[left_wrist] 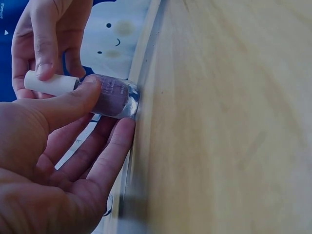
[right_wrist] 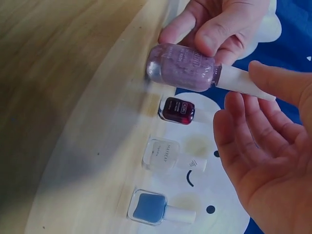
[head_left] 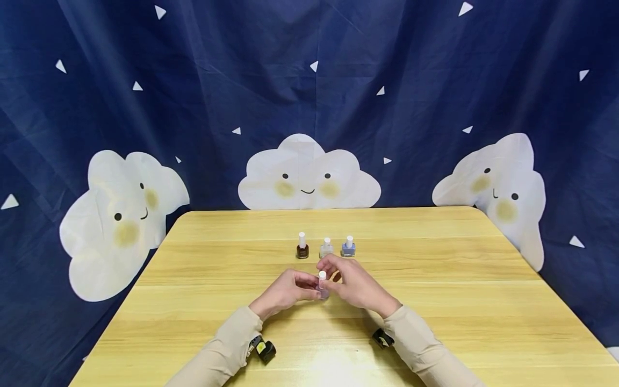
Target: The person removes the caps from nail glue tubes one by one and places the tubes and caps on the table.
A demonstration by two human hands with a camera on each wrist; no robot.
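A mauve nail polish bottle (right_wrist: 187, 67) with a white cap (left_wrist: 51, 83) stands upright between both hands, its base at the tabletop. My left hand (head_left: 286, 292) pinches the glass body between thumb and fingers. On the cap, the thumb and a fingertip of my right hand (head_left: 355, 283) grip from either side. The cap appears seated on the bottle neck. Beyond the hands stand a dark red nail polish bottle (right_wrist: 177, 110), a clear one (right_wrist: 161, 153) and a blue one (right_wrist: 149, 207), all with white caps, in a loose row.
The light wooden table (head_left: 203, 258) reaches back to a dark blue curtain (head_left: 208, 64) printed with white clouds. Each sleeved forearm has a small black camera near the wrist, such as the left camera (head_left: 265, 350) low over the table.
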